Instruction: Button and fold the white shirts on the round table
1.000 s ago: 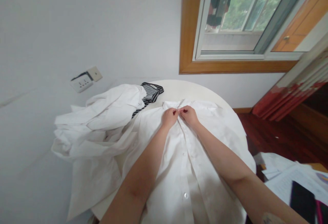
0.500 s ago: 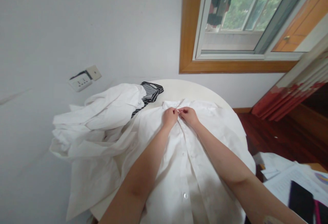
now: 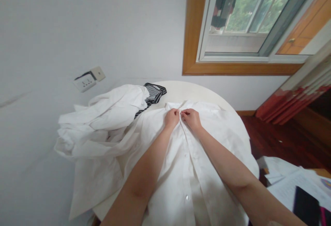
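Note:
A white button-up shirt [image 3: 169, 177] lies front up across the round table, its button placket running from near the collar down towards me. Close to the collar end, my left hand [image 3: 171, 118] is closed, pinching the left edge of the placket. Just across from it, my right hand [image 3: 191, 118] has its thumb and fingertips drawn together on the shirt's other edge. A narrow gap separates the two sets of fingertips. Whether a button sits between my fingers is too small to make out. Lower on the placket, a button [image 3: 187, 197] shows.
A heap of white clothes [image 3: 111, 112] lies at the left, with a black-and-white striped garment [image 3: 155, 93] beside it. The pale table rim [image 3: 196, 88] curves below the window frame [image 3: 232, 68]. Papers [image 3: 287, 181] and a dark flat object [image 3: 306, 203] are at lower right.
My fingertips have parted slightly, the right ones drawing a little away from the left. The shirt lies nearly the same, and the whole view has shifted a little.

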`<state>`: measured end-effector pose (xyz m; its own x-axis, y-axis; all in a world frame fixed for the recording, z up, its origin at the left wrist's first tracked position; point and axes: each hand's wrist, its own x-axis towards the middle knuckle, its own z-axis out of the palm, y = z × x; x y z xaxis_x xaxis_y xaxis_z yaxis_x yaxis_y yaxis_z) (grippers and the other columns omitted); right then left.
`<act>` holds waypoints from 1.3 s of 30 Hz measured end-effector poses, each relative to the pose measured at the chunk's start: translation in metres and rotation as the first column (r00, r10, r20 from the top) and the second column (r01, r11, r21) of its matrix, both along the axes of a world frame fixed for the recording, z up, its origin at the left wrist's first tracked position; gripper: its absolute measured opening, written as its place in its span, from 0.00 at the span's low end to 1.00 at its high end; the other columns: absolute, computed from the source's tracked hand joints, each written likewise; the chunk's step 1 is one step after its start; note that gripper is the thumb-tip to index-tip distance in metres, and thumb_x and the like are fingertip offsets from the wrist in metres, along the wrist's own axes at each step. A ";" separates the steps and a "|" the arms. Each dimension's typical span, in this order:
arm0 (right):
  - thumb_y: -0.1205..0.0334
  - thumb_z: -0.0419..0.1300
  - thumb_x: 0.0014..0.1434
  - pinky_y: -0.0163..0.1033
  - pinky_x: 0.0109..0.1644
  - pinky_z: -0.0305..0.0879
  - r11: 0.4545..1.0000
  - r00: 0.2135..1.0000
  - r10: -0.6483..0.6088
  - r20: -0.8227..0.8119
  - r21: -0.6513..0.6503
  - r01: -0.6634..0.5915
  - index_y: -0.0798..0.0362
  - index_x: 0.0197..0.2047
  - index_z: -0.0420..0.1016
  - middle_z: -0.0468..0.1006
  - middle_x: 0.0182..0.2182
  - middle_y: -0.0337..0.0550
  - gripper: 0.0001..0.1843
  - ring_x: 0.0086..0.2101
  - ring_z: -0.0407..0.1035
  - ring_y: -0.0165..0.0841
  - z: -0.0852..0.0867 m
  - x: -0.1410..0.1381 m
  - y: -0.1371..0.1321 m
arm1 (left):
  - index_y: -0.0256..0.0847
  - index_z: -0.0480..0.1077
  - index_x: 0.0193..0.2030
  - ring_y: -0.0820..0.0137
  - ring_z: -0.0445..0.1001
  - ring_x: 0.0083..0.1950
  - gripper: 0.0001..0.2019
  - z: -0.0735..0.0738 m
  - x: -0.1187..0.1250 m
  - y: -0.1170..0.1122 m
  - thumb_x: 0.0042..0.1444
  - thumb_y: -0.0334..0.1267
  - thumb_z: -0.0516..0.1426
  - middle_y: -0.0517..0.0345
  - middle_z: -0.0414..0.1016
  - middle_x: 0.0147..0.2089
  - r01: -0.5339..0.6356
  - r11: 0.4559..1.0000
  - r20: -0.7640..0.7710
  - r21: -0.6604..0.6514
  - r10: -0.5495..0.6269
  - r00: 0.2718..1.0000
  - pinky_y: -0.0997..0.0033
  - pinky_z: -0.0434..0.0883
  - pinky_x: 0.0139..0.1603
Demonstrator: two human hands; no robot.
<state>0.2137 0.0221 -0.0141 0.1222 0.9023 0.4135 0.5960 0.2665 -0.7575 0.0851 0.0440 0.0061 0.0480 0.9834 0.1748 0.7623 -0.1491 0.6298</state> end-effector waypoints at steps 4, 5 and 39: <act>0.67 0.58 0.58 0.36 0.43 0.67 0.997 0.987 0.036 0.159 0.064 -0.046 0.54 0.36 0.81 0.80 0.34 0.45 0.09 0.35 0.73 0.33 0.005 0.003 -0.002 | 0.39 0.75 0.39 0.67 0.75 0.42 0.13 -0.001 -0.001 0.001 0.64 0.39 0.50 0.51 0.80 0.41 0.009 1.000 0.010 0.001 -0.009 1.000 0.72 0.65 0.42; 0.67 0.58 0.58 0.36 0.44 0.66 0.996 0.980 0.040 0.195 0.070 -0.055 0.54 0.36 0.81 0.80 0.34 0.45 0.09 0.35 0.72 0.33 0.007 0.003 -0.003 | 0.39 0.75 0.39 0.67 0.75 0.42 0.13 -0.001 -0.001 0.000 0.64 0.39 0.50 0.51 0.80 0.41 0.011 1.000 0.011 0.000 -0.011 1.000 0.72 0.65 0.42; 0.62 0.57 0.59 0.34 0.39 0.64 0.994 0.995 0.100 0.029 -0.053 -0.099 0.55 0.31 0.80 0.79 0.29 0.42 0.12 0.31 0.70 0.32 0.007 0.014 -0.001 | 0.41 0.72 0.41 0.65 0.75 0.44 0.14 -0.003 -0.003 -0.004 0.66 0.41 0.47 0.50 0.79 0.43 0.065 0.996 -0.172 0.067 -0.053 0.984 0.70 0.64 0.42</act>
